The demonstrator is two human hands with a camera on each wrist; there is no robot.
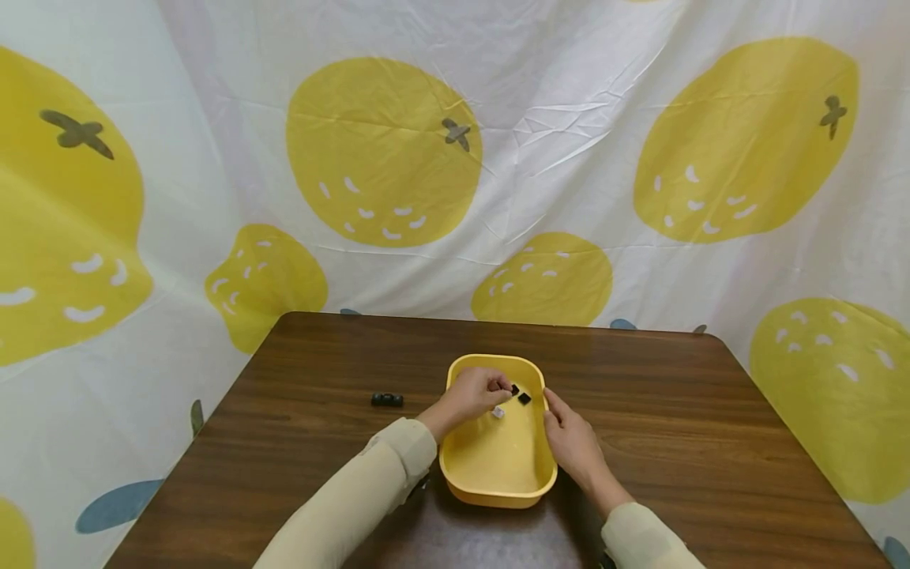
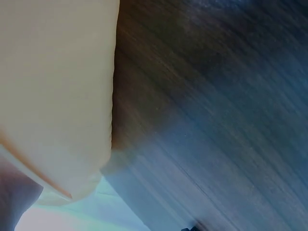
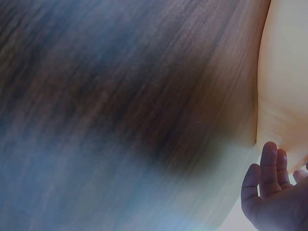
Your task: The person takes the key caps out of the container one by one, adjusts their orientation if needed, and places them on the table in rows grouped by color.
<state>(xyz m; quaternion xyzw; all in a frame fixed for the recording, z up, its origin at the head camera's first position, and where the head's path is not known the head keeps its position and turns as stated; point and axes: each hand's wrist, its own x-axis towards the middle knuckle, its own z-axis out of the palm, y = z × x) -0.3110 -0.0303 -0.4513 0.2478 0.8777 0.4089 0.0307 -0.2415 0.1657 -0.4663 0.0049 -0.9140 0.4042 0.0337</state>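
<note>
To the left of the tray, apart from it, a black block lies on the table; it looks stiff and fairly light, best taken across its narrow sides. The left hand reaches over the tray's far half, fingers curled, tips right at a black piece; I cannot tell whether they pinch it. Near those fingertips a pale piece and a second black piece lie on the tray floor. All three pieces seem small, hard and light, so a fingertip pinch at the edges should suit. The yellow tray looks like thin, stiff plastic, probably light and apt to slide; its rim offers the hold. The right hand grips that rim on the right side.

The table is dark, grained wood, shiny at the near side. Behind hangs a creased white cloth printed with lemons.
</note>
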